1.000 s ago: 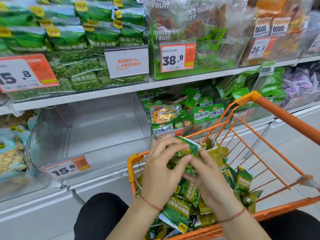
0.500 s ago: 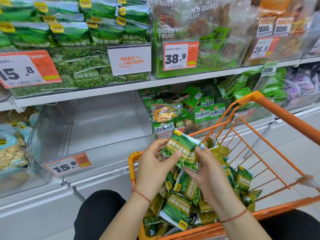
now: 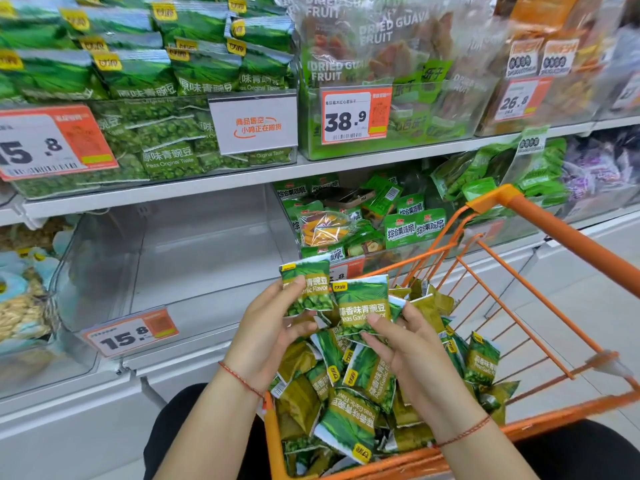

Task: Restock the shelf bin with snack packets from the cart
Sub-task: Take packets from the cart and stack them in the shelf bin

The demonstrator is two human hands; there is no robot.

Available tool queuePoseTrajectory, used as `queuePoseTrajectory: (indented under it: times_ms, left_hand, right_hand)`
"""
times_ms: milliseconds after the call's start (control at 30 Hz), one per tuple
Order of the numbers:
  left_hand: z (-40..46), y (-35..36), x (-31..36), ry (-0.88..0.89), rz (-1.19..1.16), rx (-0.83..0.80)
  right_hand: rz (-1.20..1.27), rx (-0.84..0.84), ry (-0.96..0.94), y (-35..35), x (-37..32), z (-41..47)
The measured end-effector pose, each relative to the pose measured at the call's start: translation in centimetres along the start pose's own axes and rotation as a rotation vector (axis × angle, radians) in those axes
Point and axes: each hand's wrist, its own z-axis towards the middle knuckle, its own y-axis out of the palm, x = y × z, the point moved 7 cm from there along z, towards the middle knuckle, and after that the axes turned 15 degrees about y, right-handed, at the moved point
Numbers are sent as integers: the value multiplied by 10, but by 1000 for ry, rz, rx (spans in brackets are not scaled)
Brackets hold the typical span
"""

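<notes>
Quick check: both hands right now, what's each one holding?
Left hand: holding a garlic pea packet.
Right hand: holding a second garlic pea packet.

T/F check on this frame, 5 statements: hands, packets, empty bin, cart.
1. Each hand holds a green pea packet: left hand one packet, right hand another. True.
2. The clear shelf bin behind the 15.8 tag is full of packets. False: no packets show in it.
3. The cart is orange. True.
4. The cart holds no packets. False: many lie piled in it.
5. The dried guava bin shows 15.8. False: its tag reads 38.9.
</notes>
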Motion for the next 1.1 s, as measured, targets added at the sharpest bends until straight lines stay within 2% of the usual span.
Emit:
queuePoseTrajectory:
  times_ms: [133,367,533,700,800,1000,1100]
  left_hand:
    - [-6,2,-3,10,75,-100]
    - [-9,9,-7,64,51,-89]
    - [-10,12,-7,101,96,-99]
    - [-12,1,0,96,146,-96]
    - [-10,-19,13,119,152,-40]
    - [-10,-72,38,127,130,79]
    - [-8,-103,45,126,114,163]
  right_hand:
    - [-21,-16,8,1,5,3]
    - [-100,-30,-42,15,2,-1]
    - [-289,-149,-16,39,-3,-7]
    - [-263,-240,17,65,-4,-5]
    - [-257,-301,55,87,-1,0]
    - [-354,-230,74,138,16,22]
    - [-416,-257,89,161,30,32]
